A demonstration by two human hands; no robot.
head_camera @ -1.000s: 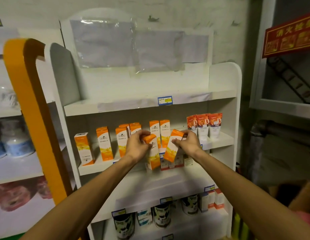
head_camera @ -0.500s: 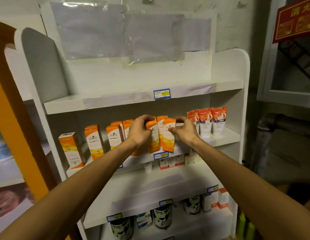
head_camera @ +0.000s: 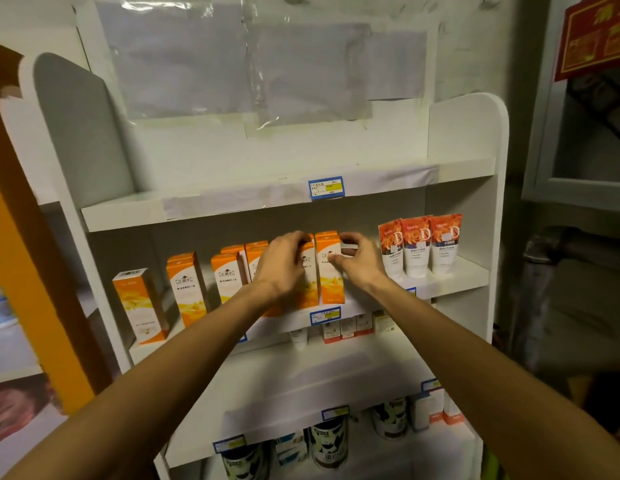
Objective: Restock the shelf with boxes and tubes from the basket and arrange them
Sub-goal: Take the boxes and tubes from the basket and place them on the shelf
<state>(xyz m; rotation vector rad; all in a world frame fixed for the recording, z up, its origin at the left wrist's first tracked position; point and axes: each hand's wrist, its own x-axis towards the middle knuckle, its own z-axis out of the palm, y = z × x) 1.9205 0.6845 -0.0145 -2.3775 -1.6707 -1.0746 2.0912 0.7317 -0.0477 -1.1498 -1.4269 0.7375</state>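
Rough whitewashed wall [head_camera: 474,46] ahead of me, grey sheets under clear plastic [head_camera: 239,64] taped across it. Dim, yellowish light. At my left an orange post [head_camera: 35,271] — beyond it another white rack [head_camera: 14,341], blurred. To my right a red sign with gold characters [head_camera: 595,32] above a pale grey cabinet frame [head_camera: 578,192] — dark clutter below, unclear.

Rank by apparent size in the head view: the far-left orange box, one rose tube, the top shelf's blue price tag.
1. Far-left orange box, though it stands nearest the camera.
2. Rose tube, not much smaller, so unsure.
3. Blue price tag, clearly smallest.
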